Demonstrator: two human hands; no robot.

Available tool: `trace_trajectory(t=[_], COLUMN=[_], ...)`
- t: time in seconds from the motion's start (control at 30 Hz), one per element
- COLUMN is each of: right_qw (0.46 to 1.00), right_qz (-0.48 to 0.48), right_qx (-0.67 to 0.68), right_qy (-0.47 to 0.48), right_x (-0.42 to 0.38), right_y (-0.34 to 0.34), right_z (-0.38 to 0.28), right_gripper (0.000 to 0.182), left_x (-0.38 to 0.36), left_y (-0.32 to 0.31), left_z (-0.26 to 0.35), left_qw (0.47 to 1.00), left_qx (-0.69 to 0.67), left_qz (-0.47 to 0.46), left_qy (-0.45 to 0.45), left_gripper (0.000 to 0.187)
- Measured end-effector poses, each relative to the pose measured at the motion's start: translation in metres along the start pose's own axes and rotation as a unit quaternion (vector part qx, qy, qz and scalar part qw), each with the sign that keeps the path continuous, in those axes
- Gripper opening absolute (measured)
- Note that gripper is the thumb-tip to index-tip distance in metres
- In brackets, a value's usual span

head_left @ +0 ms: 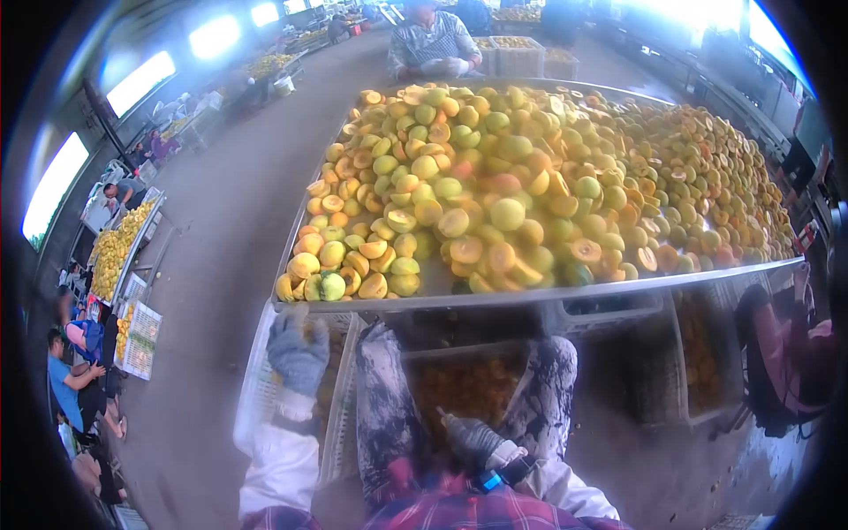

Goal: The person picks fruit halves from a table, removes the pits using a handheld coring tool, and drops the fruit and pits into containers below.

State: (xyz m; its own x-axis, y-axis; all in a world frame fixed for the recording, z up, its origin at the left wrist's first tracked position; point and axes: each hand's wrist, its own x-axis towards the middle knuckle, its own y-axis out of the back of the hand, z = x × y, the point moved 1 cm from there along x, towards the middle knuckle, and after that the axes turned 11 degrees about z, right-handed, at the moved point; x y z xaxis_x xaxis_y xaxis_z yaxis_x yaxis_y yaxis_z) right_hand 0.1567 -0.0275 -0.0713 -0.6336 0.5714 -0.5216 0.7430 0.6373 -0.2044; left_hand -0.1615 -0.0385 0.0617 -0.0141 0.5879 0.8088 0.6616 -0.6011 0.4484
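Halved yellow and green apricot-like fruit point(508, 212) is heaped over a metal-edged table point(530, 294) in front of me. My left hand point(299, 353), in a grey glove, hangs at the table's near left corner, over a white plastic crate point(252, 397). Motion blurs its fingers, and a yellowish patch shows beside them. Low between my knees is my right hand point(474, 439), also gloved, with its fingers curled closed. A short thin tip pokes out of it toward the left; I cannot tell what it belongs to.
Beneath the table, a crate of fruit point(464, 380) sits between my legs. Another crate point(702, 353) stands to the right, near a seated person point(786, 353). Across the table is a person in gloves point(433, 44). More people and fruit-laden tables point(124, 252) line the left side.
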Motion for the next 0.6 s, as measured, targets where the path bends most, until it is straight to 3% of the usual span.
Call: trace_trajectory(t=[0.03,0.07,0.1,0.13,0.17,0.2,0.27,0.4,0.47,0.5,0.53,0.57,0.6], right_qw=[1.000,0.999,0.999,0.998,0.997,0.996,0.992,0.976,0.952,0.955,0.956,0.953,0.952], right_qz=[0.007,0.016,0.025,0.036,0.048,0.061,0.088,0.170,0.273,0.236,0.198,0.161,0.165], right_qx=[-0.017,-0.030,-0.042,-0.052,-0.060,-0.069,-0.089,-0.128,-0.137,-0.163,-0.185,-0.203,-0.204], right_qy=[-0.003,-0.006,-0.007,-0.006,-0.002,0.003,0.016,0.050,0.029,0.070,0.114,0.158,0.158], right_x=[0.005,0.012,0.018,0.024,0.030,0.034,0.041,0.062,0.104,0.074,0.038,0.002,0.003], right_y=[0.002,0.004,0.006,0.008,0.010,0.012,0.015,0.015,0.013,0.013,0.012,0.010,0.015], right_z=[0.003,0.006,0.008,0.012,0.015,0.021,0.034,0.075,0.153,0.092,0.016,-0.059,-0.060], right_gripper=[0.037,0.037,0.036,0.036,0.036,0.036,0.036,0.036,0.036,0.035,0.034,0.033,0.033], left_x=[0.045,0.065,0.092,0.100,0.104,0.114,0.121,0.109,0.100,0.089,0.089,0.091,0.091], left_y=[0.010,-0.001,-0.009,-0.032,-0.052,-0.065,-0.086,-0.121,-0.131,-0.140,-0.129,-0.113,-0.103], left_z=[0.021,0.043,0.065,0.084,0.105,0.122,0.148,0.159,0.153,0.149,0.147,0.141,0.136], left_qw=[0.953,0.944,0.907,0.909,0.929,0.929,0.844,0.830,0.870,0.891,0.890,0.842,0.761], left_qx=[-0.275,-0.315,-0.389,-0.400,-0.293,-0.293,-0.251,-0.224,-0.317,-0.350,-0.354,-0.472,-0.570], left_qz=[-0.002,-0.028,-0.143,-0.116,-0.171,-0.171,-0.389,-0.412,-0.344,-0.274,-0.271,-0.254,-0.230], left_qy=[0.123,0.093,0.077,-0.027,-0.150,-0.150,-0.270,-0.303,-0.157,-0.089,-0.092,0.059,0.209], left_gripper=[0.031,0.037,0.043,0.042,0.046,0.046,0.048,0.047,0.041,0.036,0.036,0.034,0.032])
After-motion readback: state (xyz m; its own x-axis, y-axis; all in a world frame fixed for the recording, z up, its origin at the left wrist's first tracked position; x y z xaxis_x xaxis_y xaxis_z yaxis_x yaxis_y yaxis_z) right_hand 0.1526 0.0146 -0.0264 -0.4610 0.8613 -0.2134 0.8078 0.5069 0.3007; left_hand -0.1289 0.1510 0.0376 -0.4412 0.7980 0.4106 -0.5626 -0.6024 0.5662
